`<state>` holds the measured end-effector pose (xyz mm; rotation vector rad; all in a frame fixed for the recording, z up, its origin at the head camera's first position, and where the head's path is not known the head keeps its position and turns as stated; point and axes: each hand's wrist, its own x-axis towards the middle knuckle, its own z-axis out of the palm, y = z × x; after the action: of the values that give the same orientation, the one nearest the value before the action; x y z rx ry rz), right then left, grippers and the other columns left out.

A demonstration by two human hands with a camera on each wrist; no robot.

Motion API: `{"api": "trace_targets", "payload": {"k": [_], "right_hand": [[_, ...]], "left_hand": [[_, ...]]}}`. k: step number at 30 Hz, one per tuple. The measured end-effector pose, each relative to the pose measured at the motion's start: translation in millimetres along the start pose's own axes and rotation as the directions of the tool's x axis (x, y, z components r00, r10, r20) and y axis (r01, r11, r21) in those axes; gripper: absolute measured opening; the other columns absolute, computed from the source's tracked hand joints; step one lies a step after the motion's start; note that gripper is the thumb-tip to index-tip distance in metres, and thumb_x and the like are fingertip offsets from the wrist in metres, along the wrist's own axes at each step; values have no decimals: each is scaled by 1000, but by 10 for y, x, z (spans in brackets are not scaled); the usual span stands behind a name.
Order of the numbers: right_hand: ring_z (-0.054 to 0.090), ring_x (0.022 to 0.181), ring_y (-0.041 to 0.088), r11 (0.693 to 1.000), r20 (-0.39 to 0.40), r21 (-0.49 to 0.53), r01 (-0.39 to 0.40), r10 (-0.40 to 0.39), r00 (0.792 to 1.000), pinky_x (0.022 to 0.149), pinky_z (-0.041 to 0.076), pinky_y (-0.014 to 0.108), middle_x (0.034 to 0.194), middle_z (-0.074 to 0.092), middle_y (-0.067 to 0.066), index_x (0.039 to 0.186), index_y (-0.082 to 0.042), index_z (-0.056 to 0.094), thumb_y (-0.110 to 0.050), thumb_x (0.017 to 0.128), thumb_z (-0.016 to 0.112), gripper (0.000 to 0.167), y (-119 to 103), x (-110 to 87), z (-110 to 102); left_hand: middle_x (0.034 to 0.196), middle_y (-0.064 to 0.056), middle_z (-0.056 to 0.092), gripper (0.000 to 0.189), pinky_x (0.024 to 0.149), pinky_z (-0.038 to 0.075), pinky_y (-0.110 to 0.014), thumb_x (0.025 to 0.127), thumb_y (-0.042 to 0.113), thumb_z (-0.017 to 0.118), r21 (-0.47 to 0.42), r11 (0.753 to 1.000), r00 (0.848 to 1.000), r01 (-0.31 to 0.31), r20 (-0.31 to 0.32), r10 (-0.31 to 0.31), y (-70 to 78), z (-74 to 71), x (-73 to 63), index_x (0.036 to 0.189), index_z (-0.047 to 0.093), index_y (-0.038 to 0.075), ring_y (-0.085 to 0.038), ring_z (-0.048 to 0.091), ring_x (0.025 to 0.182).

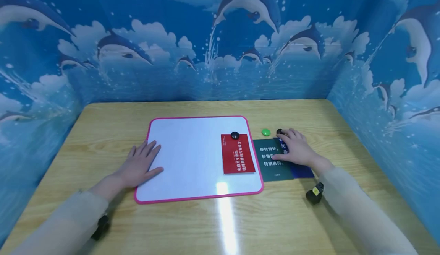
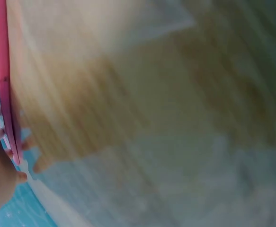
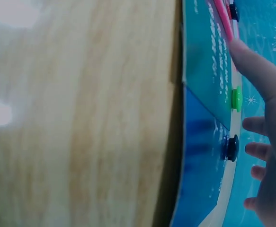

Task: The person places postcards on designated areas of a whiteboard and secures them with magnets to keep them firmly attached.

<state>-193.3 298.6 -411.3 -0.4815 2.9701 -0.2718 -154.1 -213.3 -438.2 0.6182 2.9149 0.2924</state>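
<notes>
A magnetic whiteboard (image 1: pixel 189 155) with a pink rim lies on the table. My left hand (image 1: pixel 139 167) rests on its left edge, fingers spread. On the board's right side, a red card (image 1: pixel 229 157) with white writing sits under a black round magnet (image 1: pixel 235 135). Right of the board lie a dark green card (image 1: pixel 269 173) and, partly beneath it, a blue card (image 1: pixel 303 172). My right hand (image 1: pixel 298 150) is over these two cards, thumb pointing left across the green one. Its extended fingers reach beside a second black magnet (image 1: pixel 279 131), partly covered in the head view.
A green round magnet (image 1: pixel 266 132) lies behind the green card. The wooden table (image 1: pixel 185 228) has a light glare at its front. A blue dolphin-print cloth (image 1: pixel 154 83) stands behind it and at both sides. Each wrist wears a small black camera (image 1: pixel 314 194).
</notes>
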Motion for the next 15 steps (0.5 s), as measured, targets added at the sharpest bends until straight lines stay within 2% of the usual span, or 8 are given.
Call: {"api": "trace_targets", "payload": {"k": [6,15], "right_hand": [[13,136,51,999,36,-40,-14,15,999,105,9,72,146,28,26,142,-3,38,-63,69,70,99,9,6,26],[11,137,51,998,54,-53,-42,45,998,105,7,72,148,26,25,138,-2,43,-67,67,68,99,18,31,40]], "left_hand": [[154,-22,17,81,109,6,-68,90,56,47,-6,1000,1000,-4,-2,4,-3,3,-11,148,23,4,-47,9,140],[154,-22,18,81,109,7,-69,90,56,47,-6,1000,1000,-3,-2,3,2,3,-8,148,23,4,-47,9,140]]}}
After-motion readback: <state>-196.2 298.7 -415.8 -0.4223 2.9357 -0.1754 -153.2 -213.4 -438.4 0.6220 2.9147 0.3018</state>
